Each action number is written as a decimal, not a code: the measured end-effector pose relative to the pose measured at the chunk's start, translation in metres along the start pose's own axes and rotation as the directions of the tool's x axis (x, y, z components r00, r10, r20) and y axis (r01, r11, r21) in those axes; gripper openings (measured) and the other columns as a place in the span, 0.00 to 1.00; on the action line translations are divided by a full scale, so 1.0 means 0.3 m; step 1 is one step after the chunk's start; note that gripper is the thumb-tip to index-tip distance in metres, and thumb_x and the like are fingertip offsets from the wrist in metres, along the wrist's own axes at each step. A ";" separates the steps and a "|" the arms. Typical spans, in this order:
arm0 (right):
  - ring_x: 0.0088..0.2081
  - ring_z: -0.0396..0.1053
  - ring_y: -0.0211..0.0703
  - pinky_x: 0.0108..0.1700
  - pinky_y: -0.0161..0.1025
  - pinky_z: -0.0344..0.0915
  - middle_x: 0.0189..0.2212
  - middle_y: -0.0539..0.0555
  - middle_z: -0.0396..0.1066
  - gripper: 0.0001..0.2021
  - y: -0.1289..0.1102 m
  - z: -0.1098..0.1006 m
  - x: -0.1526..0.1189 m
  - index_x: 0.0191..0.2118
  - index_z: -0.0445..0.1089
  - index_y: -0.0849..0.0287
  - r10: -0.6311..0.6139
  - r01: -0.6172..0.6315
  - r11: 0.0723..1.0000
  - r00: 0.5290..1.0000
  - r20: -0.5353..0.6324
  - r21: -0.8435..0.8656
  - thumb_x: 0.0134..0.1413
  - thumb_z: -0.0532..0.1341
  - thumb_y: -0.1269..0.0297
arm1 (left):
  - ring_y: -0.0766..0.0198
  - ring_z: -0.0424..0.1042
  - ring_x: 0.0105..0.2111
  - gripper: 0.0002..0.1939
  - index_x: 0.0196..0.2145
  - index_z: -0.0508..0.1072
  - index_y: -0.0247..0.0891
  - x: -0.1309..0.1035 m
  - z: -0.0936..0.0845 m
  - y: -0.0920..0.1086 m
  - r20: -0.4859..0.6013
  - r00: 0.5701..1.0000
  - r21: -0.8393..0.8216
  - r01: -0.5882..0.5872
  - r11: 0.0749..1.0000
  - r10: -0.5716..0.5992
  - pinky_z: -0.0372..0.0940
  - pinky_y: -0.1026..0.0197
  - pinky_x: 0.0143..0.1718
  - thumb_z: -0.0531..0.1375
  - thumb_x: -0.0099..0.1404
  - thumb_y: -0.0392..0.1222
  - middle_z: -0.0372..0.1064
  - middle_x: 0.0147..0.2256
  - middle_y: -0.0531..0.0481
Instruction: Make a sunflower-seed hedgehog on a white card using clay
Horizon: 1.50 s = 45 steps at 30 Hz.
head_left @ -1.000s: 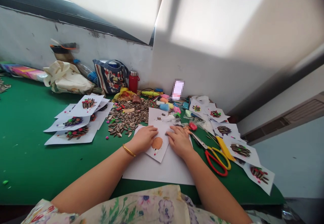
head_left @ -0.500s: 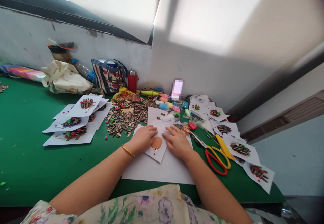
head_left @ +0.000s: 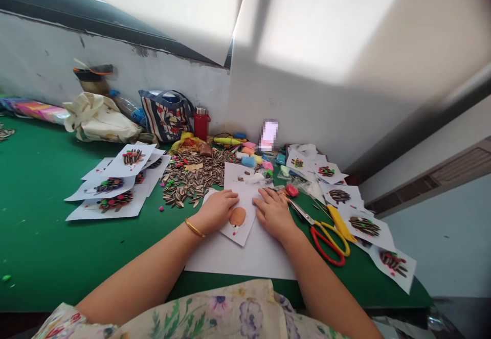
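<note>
A small white card [head_left: 243,235] with a flat brown clay oval [head_left: 237,217] and a pointed face lies on larger white paper [head_left: 241,262]. My left hand [head_left: 219,208] rests flat at the card's left side, fingers stretched out, a gold bangle on the wrist. At the right, my right hand [head_left: 273,211] lies with its fingers spread over the paper, beside the card. Neither hand holds anything. Scissors [head_left: 326,236] with red and yellow handles lie right of my right hand. Beyond my left hand is a pile of striped seeds [head_left: 197,175].
Seed-decorated cards [head_left: 115,211] overlap at the left, and more cards [head_left: 364,226] line the right edge. Colored clay [head_left: 248,161], a phone [head_left: 269,134], a red bottle [head_left: 201,123] and bags [head_left: 166,119] stand or lie along the wall.
My right hand has shifted slightly right, uncovering more of the small card's right side. My left hand stays almost where it was.
</note>
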State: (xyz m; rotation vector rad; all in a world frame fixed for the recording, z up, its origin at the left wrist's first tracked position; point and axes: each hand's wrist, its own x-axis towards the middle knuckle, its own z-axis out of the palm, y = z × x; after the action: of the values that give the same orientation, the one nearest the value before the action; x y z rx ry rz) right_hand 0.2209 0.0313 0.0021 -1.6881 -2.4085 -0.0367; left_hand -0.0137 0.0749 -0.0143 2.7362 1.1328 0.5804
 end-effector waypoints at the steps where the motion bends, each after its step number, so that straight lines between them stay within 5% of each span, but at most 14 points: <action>1: 0.65 0.49 0.56 0.61 0.60 0.47 0.64 0.53 0.58 0.16 0.002 -0.003 -0.001 0.52 0.72 0.47 0.002 -0.002 1.000 1.000 -0.008 -0.005 0.61 0.55 0.62 | 0.53 0.66 0.56 0.17 0.50 0.76 0.38 0.000 0.001 0.000 -0.003 1.000 0.000 -0.003 1.000 0.003 0.60 0.50 0.60 0.57 0.64 0.34 0.72 0.53 0.46; 6: 0.67 0.47 0.54 0.60 0.58 0.49 0.66 0.51 0.55 0.19 -0.016 -0.003 -0.002 0.57 0.68 0.44 -0.112 0.112 0.994 0.994 0.018 0.009 0.61 0.55 0.63 | 0.53 0.66 0.56 0.17 0.49 0.76 0.37 0.002 0.007 -0.003 -0.007 1.000 0.003 -0.013 1.000 0.013 0.60 0.50 0.60 0.57 0.64 0.34 0.72 0.53 0.45; 11: 0.67 0.46 0.55 0.61 0.59 0.48 0.67 0.55 0.52 0.24 -0.016 0.017 0.010 0.64 0.60 0.51 -0.003 0.003 1.000 0.999 0.049 -0.011 0.62 0.54 0.60 | 0.53 0.66 0.56 0.17 0.49 0.76 0.38 0.000 0.008 -0.004 -0.010 1.000 0.003 -0.005 1.000 0.005 0.60 0.51 0.60 0.57 0.64 0.34 0.72 0.53 0.46; 19: 0.67 0.46 0.55 0.60 0.59 0.49 0.67 0.50 0.53 0.20 -0.008 0.006 0.001 0.58 0.67 0.43 -0.085 0.084 0.996 0.996 0.024 0.021 0.62 0.55 0.61 | 0.52 0.67 0.56 0.17 0.49 0.76 0.37 0.002 0.002 0.001 -0.008 1.000 0.001 -0.006 1.000 0.006 0.61 0.50 0.59 0.57 0.64 0.34 0.72 0.53 0.45; 27: 0.66 0.48 0.55 0.61 0.60 0.47 0.65 0.50 0.57 0.16 0.003 -0.004 0.002 0.52 0.72 0.43 -0.012 0.012 1.000 1.000 0.005 0.014 0.63 0.55 0.60 | 0.53 0.67 0.55 0.16 0.49 0.76 0.38 0.002 0.000 0.003 -0.013 1.000 -0.004 -0.013 1.000 0.013 0.62 0.51 0.58 0.57 0.64 0.34 0.72 0.52 0.45; 33: 0.67 0.46 0.55 0.60 0.60 0.49 0.67 0.52 0.53 0.22 -0.007 0.010 0.008 0.60 0.64 0.44 -0.022 0.021 1.000 0.998 0.058 0.024 0.61 0.56 0.61 | 0.53 0.67 0.55 0.17 0.49 0.76 0.37 0.003 0.000 0.003 -0.014 1.000 0.000 -0.005 1.000 0.005 0.62 0.50 0.59 0.57 0.63 0.33 0.72 0.52 0.45; 37: 0.66 0.49 0.55 0.61 0.60 0.47 0.64 0.52 0.59 0.16 0.006 0.005 0.010 0.52 0.73 0.46 0.034 -0.033 0.998 0.999 -0.025 0.051 0.62 0.55 0.61 | 0.54 0.66 0.56 0.17 0.49 0.76 0.39 0.002 0.003 0.002 -0.013 1.000 -0.009 -0.004 1.000 0.003 0.60 0.51 0.60 0.57 0.63 0.33 0.72 0.52 0.45; 40: 0.65 0.52 0.54 0.61 0.58 0.47 0.60 0.49 0.65 0.13 0.007 -0.006 0.003 0.46 0.76 0.45 -0.060 0.066 0.991 0.997 -0.055 0.118 0.62 0.56 0.62 | 0.54 0.66 0.56 0.17 0.49 0.76 0.39 0.002 0.003 0.001 -0.009 1.000 -0.013 -0.009 1.000 0.008 0.60 0.50 0.60 0.57 0.63 0.34 0.72 0.52 0.45; 45: 0.63 0.56 0.51 0.62 0.54 0.48 0.54 0.52 0.71 0.19 -0.003 -0.008 0.004 0.54 0.71 0.50 -0.145 0.162 0.968 0.984 -0.102 0.194 0.59 0.56 0.68 | 0.53 0.67 0.56 0.17 0.49 0.76 0.39 0.003 0.002 0.001 -0.014 1.000 -0.010 -0.007 1.000 0.007 0.61 0.50 0.60 0.57 0.63 0.33 0.72 0.52 0.45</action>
State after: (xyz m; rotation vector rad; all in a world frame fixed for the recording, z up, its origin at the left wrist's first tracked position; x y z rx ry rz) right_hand 0.2199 0.0318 0.0048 -1.3823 -2.3829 0.1058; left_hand -0.0126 0.0752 -0.0145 2.7329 1.1203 0.6048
